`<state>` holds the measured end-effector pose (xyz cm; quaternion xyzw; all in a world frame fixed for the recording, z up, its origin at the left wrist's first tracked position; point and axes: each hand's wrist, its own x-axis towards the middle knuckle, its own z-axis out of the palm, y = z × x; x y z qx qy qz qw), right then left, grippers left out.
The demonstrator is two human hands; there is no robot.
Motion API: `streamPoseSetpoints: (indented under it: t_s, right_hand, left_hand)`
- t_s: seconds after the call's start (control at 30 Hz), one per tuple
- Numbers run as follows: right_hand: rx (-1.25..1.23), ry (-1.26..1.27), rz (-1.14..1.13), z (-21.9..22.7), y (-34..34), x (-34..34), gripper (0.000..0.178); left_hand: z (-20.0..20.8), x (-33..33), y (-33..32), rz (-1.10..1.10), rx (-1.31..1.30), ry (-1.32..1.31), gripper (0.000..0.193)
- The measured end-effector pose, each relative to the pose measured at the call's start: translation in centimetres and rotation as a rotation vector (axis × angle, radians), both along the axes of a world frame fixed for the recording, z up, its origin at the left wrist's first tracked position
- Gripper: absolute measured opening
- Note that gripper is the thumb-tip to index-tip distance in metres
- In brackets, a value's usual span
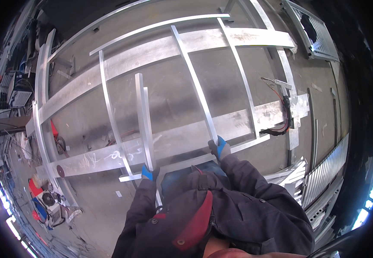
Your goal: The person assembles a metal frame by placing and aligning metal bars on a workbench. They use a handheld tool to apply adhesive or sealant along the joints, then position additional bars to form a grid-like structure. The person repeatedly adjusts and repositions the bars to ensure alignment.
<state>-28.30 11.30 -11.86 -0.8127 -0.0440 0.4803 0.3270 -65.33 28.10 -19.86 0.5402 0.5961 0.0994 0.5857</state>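
My left hand (147, 173), in a blue-and-dark glove, is closed around the lower part of a pair of silver metal tubes (142, 116) lying side by side and pointing away from me. My right hand (218, 148), gloved alike, grips the near end of a long square metal tube (194, 81). That tube runs across two broad flat beams to the far side. Under and around the hands lies a frame of thin tubes, with a near rail (182, 163), a far rail (160, 23), a left crosspiece (109, 99) and a right crosspiece (241, 73).
Two wide metal beams, the far one (139, 56) and the near one (186, 135), carry the tubes. A tool with a dark cable (286, 114) rests at the right end. Slatted metal panels (327, 170) stand at right. Equipment with red parts (51, 202) sits on the floor at left.
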Motion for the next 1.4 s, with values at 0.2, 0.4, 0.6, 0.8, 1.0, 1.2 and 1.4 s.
streamPoseSetpoints:
  t_s: [0.2,0.4,0.6,0.8,1.0,1.2,1.4]
  right_hand:
    - [-0.134,-0.203,0.138,-2.1,0.4,0.3,0.06]
    - [-0.05,-0.183,0.255,-4.2,2.2,0.6,0.062]
    - [-0.017,-0.273,0.202,-6.5,4.3,-0.9,0.058]
    - [-0.048,-0.27,0.199,-7.1,5.4,-2.2,0.062]
    - [-0.082,-0.248,0.171,-7.1,6.5,-3.9,0.058]
    - [-0.061,-0.373,0.178,-8.1,6.8,-5.3,0.06]
    - [-0.076,-0.364,0.202,-8.4,7.0,-5.6,0.059]
  left_hand:
    - [0.0,1.4,-2.2,0.066,-0.05,0.084,0.059]
    - [0.0,3.0,-3.3,0.056,-0.09,0.218,0.062]
    - [-1.5,2.3,-3.0,0.023,0.011,0.187,0.06]
    - [-1.6,2.0,-2.8,-0.014,-0.045,0.218,0.066]
    - [0.2,2.6,-1.6,-0.121,-0.102,0.3,0.074]
    - [-0.2,2.1,-2.0,-0.137,-0.022,0.263,0.073]
    - [-1.9,1.1,-2.4,-0.137,-0.064,0.255,0.07]
